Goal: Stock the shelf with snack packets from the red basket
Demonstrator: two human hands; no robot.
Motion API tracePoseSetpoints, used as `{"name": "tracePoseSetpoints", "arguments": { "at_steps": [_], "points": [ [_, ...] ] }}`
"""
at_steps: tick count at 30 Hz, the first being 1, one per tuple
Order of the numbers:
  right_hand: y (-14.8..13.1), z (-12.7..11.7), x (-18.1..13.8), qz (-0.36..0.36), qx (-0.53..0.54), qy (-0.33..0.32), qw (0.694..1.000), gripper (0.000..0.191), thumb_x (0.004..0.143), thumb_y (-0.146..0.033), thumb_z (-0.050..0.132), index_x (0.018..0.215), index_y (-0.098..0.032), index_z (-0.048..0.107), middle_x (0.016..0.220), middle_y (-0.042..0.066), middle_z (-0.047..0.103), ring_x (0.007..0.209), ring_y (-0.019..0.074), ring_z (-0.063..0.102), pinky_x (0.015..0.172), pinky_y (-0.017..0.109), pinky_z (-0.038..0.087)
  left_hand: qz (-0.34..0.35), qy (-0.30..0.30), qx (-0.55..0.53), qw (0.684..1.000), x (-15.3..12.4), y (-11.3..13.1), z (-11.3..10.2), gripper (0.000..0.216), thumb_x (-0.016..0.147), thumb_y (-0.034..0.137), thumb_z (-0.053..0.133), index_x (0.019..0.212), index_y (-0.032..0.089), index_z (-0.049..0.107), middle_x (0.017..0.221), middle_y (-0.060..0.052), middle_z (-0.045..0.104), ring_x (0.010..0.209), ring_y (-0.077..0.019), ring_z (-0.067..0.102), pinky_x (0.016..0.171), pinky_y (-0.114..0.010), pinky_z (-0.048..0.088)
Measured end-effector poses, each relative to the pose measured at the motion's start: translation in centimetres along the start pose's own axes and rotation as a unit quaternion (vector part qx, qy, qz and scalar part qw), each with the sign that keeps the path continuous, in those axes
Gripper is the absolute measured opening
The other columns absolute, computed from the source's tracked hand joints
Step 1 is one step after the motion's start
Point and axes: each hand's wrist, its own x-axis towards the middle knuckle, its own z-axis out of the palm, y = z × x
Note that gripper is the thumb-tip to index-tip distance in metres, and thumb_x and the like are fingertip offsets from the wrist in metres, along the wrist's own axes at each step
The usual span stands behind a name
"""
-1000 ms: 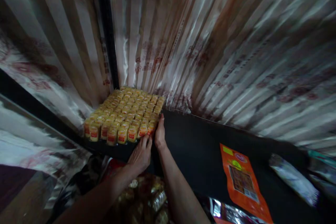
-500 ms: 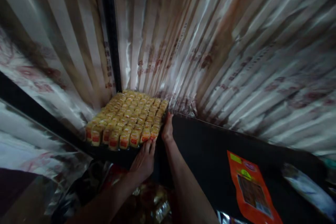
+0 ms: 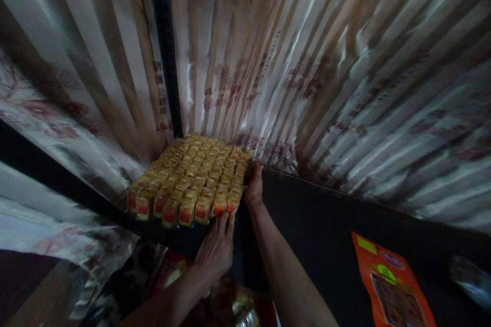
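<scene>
A block of small yellow wrapped snack packs (image 3: 195,173) with red labels stands in tight rows in the corner of a black shelf (image 3: 303,225). My left hand (image 3: 217,245) touches the front of the block near its right corner, fingers stretched out against the red-labelled packs. Along the right side of the block, my right hand (image 3: 254,184) lies upright with its palm against the end packs. Its thumb side points up, and the other fingers are largely hidden behind the hand and the packs.
An orange packet (image 3: 395,281) with a clear window lies on the shelf at right. A silvery plastic package (image 3: 471,278) is at the far right edge. Pleated printed plastic sheeting (image 3: 238,61) walls the back and left. Shiny wrapped goods (image 3: 238,301) sit below my forearms.
The view has shifted slightly, so the block and hands appear a little lower and further right. Both hands remain against the packs.
</scene>
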Motion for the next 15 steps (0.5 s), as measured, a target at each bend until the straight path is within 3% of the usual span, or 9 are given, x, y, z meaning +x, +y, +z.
{"name": "tracePoseSetpoints", "arguments": {
  "at_steps": [3,6,8,15],
  "points": [
    [-0.2,0.5,0.7,0.065,0.027,-0.01,0.997,0.063,0.082,-0.066,0.038,0.122,-0.022,0.057,0.119,0.004,0.065,0.108,0.0188,0.06,0.095,0.038,0.047,0.01,0.017,-0.007,1.0,0.0,-0.2,0.5,0.075,0.076,0.002,0.038,0.148,0.012,0.02,0.147,-0.019,0.034,0.135,-0.03,0.034,0.107,-0.043,0.039],
    [-0.4,0.9,0.8,0.073,0.018,-0.081,0.994,0.066,0.081,-0.07,0.037,0.117,-0.02,0.061,0.108,0.005,0.07,0.104,0.0208,0.063,0.091,0.038,0.05,0.012,0.022,-0.011,1.0,-0.2,-0.3,0.6,0.073,0.077,0.003,0.037,0.148,0.011,0.02,0.148,-0.02,0.032,0.136,-0.0308,0.033,0.107,-0.044,0.039],
    [-0.5,0.8,0.7,0.073,0.013,-0.081,0.994,0.064,0.081,-0.069,0.036,0.114,-0.022,0.062,0.106,0.003,0.071,0.104,0.021,0.062,0.09,0.039,0.05,0.006,0.015,-0.014,1.0,-0.2,-0.1,0.3,0.07,0.078,0.003,0.036,0.147,0.009,0.023,0.147,-0.021,0.033,0.136,-0.0314,0.034,0.107,-0.045,0.038],
    [-1.6,-1.0,-1.3,0.029,0.012,0.112,0.993,0.04,0.083,-0.051,0.039,0.094,-0.021,0.063,0.123,0.002,0.061,0.126,0.0187,0.047,0.106,0.041,0.035,0.017,0.001,-0.015,1.0,-0.2,0.2,-0.9,0.067,0.078,0.003,0.037,0.144,0.004,0.026,0.144,-0.023,0.036,0.135,-0.0309,0.033,0.109,-0.043,0.035]
  ]
}}
